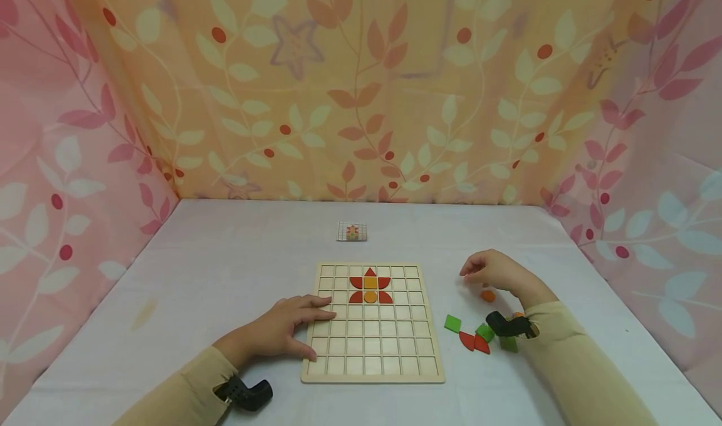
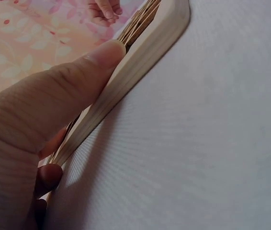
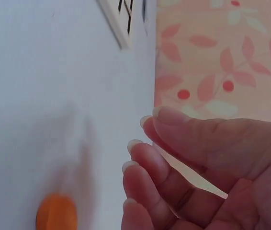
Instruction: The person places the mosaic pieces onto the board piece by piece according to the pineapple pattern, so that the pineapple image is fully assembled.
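A light wooden grid board (image 1: 372, 346) lies flat on the white table. Its upper cells hold red quarter-round pieces (image 1: 385, 297), a red triangle (image 1: 370, 272), an orange square (image 1: 370, 282) and an orange disc (image 1: 370, 297). My left hand (image 1: 282, 326) rests on the board's left edge, fingers stretched over the rim; the left wrist view shows the thumb (image 2: 85, 72) against that rim. To the right of the board, my right hand (image 1: 496, 274) hovers with loosely bent fingers, nothing visible between them. Below it lies an orange piece (image 1: 487, 296), also visible in the right wrist view (image 3: 57, 213).
Right of the board lie loose green squares (image 1: 453, 323) and red quarter-rounds (image 1: 467, 341), some partly covered by the right sleeve and its black wrist camera (image 1: 510, 324). Behind the board sits a small pattern card (image 1: 352, 232). Floral curtains (image 1: 361, 88) enclose the table.
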`<state>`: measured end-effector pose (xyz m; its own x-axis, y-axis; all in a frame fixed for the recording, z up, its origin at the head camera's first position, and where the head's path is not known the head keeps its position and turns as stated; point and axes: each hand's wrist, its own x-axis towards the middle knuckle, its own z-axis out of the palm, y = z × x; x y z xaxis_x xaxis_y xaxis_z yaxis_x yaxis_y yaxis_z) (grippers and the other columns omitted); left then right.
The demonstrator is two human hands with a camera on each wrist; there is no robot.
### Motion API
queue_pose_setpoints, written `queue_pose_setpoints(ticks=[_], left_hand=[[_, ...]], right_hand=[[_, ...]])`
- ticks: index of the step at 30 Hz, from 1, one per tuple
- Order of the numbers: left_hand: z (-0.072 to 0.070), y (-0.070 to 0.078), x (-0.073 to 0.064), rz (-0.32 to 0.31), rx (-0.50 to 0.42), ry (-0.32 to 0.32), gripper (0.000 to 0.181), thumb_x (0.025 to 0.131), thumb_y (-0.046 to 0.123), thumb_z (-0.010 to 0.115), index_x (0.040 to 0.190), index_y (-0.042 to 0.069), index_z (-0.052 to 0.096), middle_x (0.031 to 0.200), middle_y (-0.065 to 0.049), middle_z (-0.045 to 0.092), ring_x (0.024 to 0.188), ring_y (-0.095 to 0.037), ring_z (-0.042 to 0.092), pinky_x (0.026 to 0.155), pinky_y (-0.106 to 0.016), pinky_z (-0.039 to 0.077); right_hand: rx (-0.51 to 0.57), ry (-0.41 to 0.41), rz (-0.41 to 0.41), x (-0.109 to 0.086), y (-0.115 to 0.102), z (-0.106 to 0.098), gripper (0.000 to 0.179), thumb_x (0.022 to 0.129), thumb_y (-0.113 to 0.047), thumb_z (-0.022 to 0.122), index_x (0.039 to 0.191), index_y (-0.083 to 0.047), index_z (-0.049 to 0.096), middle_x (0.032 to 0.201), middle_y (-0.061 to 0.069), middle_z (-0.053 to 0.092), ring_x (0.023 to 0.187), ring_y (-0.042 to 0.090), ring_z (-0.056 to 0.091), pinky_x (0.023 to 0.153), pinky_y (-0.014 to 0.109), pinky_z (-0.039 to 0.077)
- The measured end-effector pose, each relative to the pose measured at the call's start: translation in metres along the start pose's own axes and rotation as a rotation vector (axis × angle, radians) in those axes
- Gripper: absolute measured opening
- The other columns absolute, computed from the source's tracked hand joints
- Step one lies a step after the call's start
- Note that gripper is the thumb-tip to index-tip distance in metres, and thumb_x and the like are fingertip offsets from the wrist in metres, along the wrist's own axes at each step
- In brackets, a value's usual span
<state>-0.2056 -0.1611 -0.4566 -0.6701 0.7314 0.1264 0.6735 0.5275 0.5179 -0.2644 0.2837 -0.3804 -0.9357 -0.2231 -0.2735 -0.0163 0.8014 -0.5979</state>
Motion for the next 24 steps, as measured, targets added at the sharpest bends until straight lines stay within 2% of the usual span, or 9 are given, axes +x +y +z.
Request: queue_pose_setpoints(ticks=[8, 17, 24], left_hand=[[-0.001, 0.001, 0.001, -0.025, -0.012, -0.024, 0.074, 0.067, 0.064, 0.065, 0.132, 0.034, 0.048, 0.145, 0.007, 0.032, 0.132, -0.021, 0.029, 0.097, -0.05, 0.024], [-0.001, 0.002, 0.0, -0.035, -0.016, -0.03, 0.074, 0.067, 0.064, 0.064, 0.132, 0.035, 0.048, 0.145, 0.007, 0.032, 0.132, -0.021, 0.029, 0.096, -0.05, 0.025], [-0.001, 0.002, 0.0, -0.032, -0.015, -0.026, 0.074, 0.067, 0.064, 0.064, 0.132, 0.035, 0.047, 0.145, 0.007, 0.032, 0.132, -0.02, 0.029, 0.096, -0.05, 0.025]], right_hand=[[0.025, -0.007, 0.098, -0.013, 0.027, -0.01, 0.011, 0.081, -0.014, 0.067, 0.089, -0.007, 0.066, 0.079, 0.004, 0.061, 0.072, 0.02, 0.051, 0.064, 0.032, 0.043], [0.036, -0.033, 0.117, -0.014, 0.046, -0.009, 0.016, 0.078, -0.015, 0.071, 0.087, -0.005, 0.062, 0.071, 0.002, 0.056, 0.066, 0.017, 0.048, 0.058, 0.028, 0.038], [0.017, -0.038, 0.127, -0.011, 0.048, -0.005, 0.019, 0.074, -0.017, 0.074, 0.084, -0.007, 0.061, 0.066, 0.002, 0.05, 0.064, 0.017, 0.045, 0.058, 0.028, 0.035]])
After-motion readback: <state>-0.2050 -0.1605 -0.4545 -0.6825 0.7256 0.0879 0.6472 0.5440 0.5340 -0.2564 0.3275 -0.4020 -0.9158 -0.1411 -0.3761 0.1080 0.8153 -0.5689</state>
